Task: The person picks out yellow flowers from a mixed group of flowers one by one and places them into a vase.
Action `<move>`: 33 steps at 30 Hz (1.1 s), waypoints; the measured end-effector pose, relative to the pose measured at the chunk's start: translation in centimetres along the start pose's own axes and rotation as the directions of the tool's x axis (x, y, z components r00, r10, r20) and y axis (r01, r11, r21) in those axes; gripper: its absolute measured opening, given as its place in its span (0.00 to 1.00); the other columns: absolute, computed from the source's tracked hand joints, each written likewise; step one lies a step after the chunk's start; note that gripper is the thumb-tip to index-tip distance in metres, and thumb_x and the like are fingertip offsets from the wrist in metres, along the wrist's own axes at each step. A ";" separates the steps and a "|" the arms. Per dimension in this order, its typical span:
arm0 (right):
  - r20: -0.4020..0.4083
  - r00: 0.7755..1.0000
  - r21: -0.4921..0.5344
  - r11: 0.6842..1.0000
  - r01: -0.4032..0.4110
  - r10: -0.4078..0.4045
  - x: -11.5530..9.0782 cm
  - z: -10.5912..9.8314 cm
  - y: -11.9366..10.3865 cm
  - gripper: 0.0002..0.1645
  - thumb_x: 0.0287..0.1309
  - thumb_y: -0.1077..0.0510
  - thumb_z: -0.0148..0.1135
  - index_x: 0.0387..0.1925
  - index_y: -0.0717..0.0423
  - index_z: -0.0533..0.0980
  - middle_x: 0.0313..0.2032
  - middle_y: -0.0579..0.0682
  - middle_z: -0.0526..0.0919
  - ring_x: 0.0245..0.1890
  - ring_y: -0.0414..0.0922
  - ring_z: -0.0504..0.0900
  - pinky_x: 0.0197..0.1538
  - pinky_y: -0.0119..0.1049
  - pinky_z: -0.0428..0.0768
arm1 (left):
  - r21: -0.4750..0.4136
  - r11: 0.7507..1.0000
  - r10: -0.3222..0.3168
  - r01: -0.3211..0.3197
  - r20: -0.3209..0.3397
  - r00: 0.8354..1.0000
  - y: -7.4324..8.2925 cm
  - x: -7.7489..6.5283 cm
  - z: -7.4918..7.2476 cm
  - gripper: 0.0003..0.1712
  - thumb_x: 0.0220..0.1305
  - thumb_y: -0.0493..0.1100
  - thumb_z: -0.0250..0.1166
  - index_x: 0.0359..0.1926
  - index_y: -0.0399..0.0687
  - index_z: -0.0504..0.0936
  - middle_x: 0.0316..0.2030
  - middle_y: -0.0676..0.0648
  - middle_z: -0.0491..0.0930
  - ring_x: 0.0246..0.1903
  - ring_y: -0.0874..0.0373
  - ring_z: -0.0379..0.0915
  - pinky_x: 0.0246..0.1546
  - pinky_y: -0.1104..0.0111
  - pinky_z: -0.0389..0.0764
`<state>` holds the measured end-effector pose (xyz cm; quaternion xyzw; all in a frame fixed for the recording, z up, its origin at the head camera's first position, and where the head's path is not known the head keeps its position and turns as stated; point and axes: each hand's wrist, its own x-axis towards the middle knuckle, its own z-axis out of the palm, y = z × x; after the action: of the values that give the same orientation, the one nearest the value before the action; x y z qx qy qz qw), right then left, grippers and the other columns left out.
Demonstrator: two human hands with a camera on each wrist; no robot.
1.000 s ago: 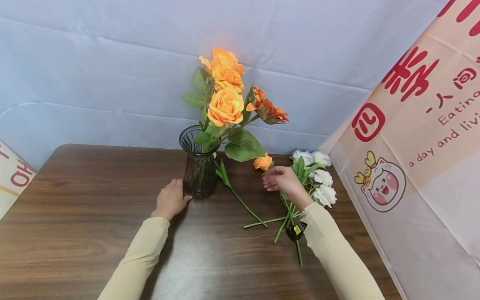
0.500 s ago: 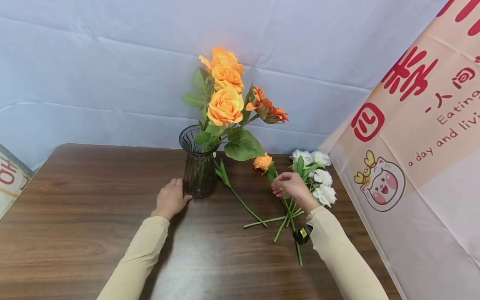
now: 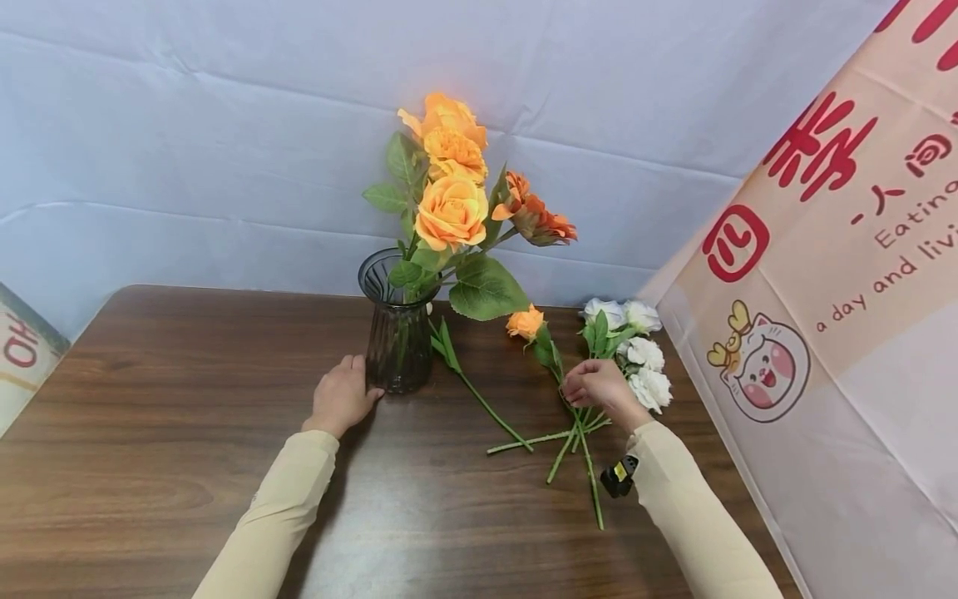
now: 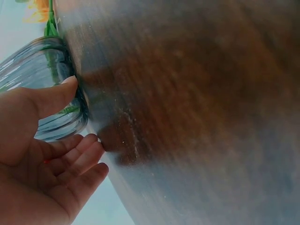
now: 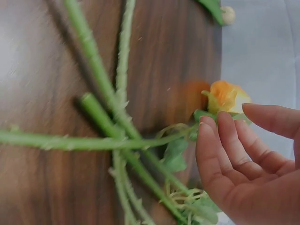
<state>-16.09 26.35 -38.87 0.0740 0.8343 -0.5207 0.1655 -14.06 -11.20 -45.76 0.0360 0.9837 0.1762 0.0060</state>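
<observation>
A dark ribbed glass vase (image 3: 400,358) stands on the table, holding several yellow-orange roses (image 3: 451,213) and an orange-brown flower (image 3: 535,218). My left hand (image 3: 340,395) holds its base from the left, thumb in front; the left wrist view shows the thumb (image 4: 61,93) across the glass. My right hand (image 3: 602,387) is over the stem of a small orange rose (image 3: 525,322) on the table. In the right wrist view, the right hand's fingers (image 5: 229,140) are loosely bent, with the thumb apart and nothing between them. Behind the fingertips lies the orange rose head (image 5: 224,96).
Several white flowers (image 3: 642,355) lie right of the right hand, their stems crossing the orange rose's stem. One leafy green stem (image 3: 486,408) lies between vase and right hand. A pale cloth wall (image 3: 224,150) borders the table's back, and a printed banner (image 3: 771,366) its right side.
My right hand has moved from near the orange rose's head back along its stem, toward the right and closer to me. My left hand and the vase have stayed put.
</observation>
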 end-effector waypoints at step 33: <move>-0.061 0.995 -0.115 0.989 -0.088 0.081 0.4 -0.2 3.6 0.05 0.51 0.72 0.52 0.30 0.72 0.74 0.28 0.58 0.79 0.22 0.47 0.77 0.29 0.41 0.80 | -0.007 1.000 0.010 -0.010 -0.015 1.000 -0.1 -0.1 0.0 0.36 0.56 0.49 0.66 0.55 0.25 0.65 0.49 0.31 0.70 0.45 0.38 0.71 0.45 0.50 0.72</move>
<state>-15.44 28.12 -42.01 0.1141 0.8639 -0.4609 0.1681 -13.98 -11.24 -45.81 0.0395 0.9829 0.1800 -0.0020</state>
